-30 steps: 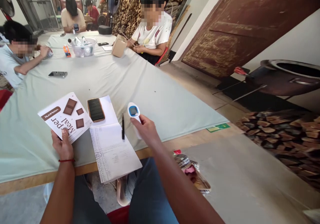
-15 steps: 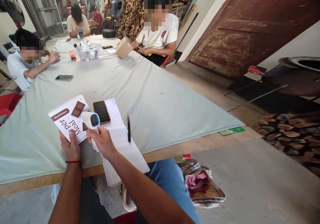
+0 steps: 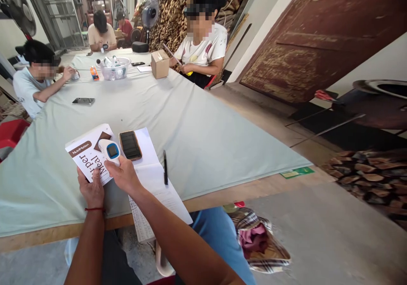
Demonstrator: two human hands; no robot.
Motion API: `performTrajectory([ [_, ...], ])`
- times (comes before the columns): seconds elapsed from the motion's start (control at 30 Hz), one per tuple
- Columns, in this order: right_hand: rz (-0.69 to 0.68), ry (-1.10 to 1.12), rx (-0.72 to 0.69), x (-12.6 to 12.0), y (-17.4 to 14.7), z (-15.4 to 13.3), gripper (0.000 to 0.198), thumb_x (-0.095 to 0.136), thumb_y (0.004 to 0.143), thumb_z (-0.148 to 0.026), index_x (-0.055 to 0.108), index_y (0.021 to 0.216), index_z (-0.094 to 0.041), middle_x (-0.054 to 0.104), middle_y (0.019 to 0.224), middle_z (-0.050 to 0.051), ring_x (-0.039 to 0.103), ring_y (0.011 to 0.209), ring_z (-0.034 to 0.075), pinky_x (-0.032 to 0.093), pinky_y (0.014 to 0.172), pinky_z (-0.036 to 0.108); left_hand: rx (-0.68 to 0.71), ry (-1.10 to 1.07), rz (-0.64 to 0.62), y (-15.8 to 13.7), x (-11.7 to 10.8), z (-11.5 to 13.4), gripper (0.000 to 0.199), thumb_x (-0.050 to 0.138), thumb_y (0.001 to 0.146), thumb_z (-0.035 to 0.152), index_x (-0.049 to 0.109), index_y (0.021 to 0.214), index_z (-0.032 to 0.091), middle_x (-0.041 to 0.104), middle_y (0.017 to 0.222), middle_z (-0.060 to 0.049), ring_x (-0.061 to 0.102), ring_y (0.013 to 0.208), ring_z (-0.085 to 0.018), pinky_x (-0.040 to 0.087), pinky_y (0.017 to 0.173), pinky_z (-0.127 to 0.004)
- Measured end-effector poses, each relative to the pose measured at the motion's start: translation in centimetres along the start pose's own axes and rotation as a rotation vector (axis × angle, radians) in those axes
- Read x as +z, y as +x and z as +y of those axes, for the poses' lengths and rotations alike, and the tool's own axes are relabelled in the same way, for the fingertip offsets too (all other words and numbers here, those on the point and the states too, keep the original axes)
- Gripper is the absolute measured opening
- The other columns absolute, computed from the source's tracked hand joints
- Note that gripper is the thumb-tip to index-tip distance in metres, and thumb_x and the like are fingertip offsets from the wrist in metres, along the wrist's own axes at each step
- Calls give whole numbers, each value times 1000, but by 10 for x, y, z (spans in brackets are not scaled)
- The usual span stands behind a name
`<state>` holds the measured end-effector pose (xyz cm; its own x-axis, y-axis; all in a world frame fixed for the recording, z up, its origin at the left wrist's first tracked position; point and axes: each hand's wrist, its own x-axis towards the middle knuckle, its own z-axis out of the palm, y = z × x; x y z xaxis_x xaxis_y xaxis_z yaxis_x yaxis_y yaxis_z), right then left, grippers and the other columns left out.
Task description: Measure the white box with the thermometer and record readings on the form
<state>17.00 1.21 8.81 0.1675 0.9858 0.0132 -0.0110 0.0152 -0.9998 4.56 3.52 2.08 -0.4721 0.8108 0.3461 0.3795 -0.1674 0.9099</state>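
My left hand [image 3: 92,188] grips the near edge of a white box [image 3: 85,160] printed "NutriMotion" and "Meal", tilted above the cloth. My right hand [image 3: 124,174] is wrapped round the handle of a white and blue infrared thermometer [image 3: 111,150], whose small dark screen faces me. The thermometer's head is over the right part of the box; I cannot tell whether they touch. Just right of it a phone in an orange-edged case [image 3: 130,145] lies on an open notebook [image 3: 152,179] with handwriting. A black pen [image 3: 165,167] rests along the notebook's right side.
A pale green cloth [image 3: 203,145] covers the table. Farther back are a second phone [image 3: 83,101], a clear basin [image 3: 113,70] of bottles, an orange item [image 3: 94,73] and a cardboard box [image 3: 160,65]. Several people sit around the table. A checked bag [image 3: 270,261] lies on the floor.
The thermometer has shifted slightly left, farther over the printed box. At the back right, the person's cardboard box, tilted before, now stands upright on the table.
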Motion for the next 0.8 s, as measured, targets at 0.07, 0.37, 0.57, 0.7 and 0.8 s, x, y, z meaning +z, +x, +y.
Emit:
performTrajectory([
  [0.07,-2,-5,2,0,0,-1,27,58,75,-45,51,69,-20,54,60,-2,53,65,15,40,57,25,15,-2,4,0,0,2,70,64,77,53,55,136,17,67,118,-11,64,101,-23,52,92,-36],
  [0.37,-15,-69,47,-1,-1,-8,21,59,77,-38,53,72,-20,53,60,-2,52,64,15,39,57,25,70,-40,12,0,0,4,62,67,77,47,57,131,17,69,113,-10,66,93,-19,55,82,-31],
  [0.57,-22,-20,90,-1,0,-12,21,60,75,-38,52,71,-19,53,61,-3,50,64,13,38,58,24,77,-89,-30,0,-1,5,63,70,76,48,55,128,16,67,112,-11,65,94,-20,55,83,-33],
  [0.7,-89,77,88,-10,-9,-19,20,57,74,-37,50,67,-19,50,59,-4,45,59,11,34,54,23,119,-254,-46,-1,3,1,81,75,71,51,43,136,15,61,118,-14,64,101,-22,56,87,-35],
  [0.8,-146,146,22,-28,-26,-20,22,54,74,-40,49,67,-19,48,61,-4,42,58,10,32,53,23,120,-331,2,-2,4,-2,100,80,66,50,26,143,16,55,123,-16,64,104,-23,57,88,-38],
])
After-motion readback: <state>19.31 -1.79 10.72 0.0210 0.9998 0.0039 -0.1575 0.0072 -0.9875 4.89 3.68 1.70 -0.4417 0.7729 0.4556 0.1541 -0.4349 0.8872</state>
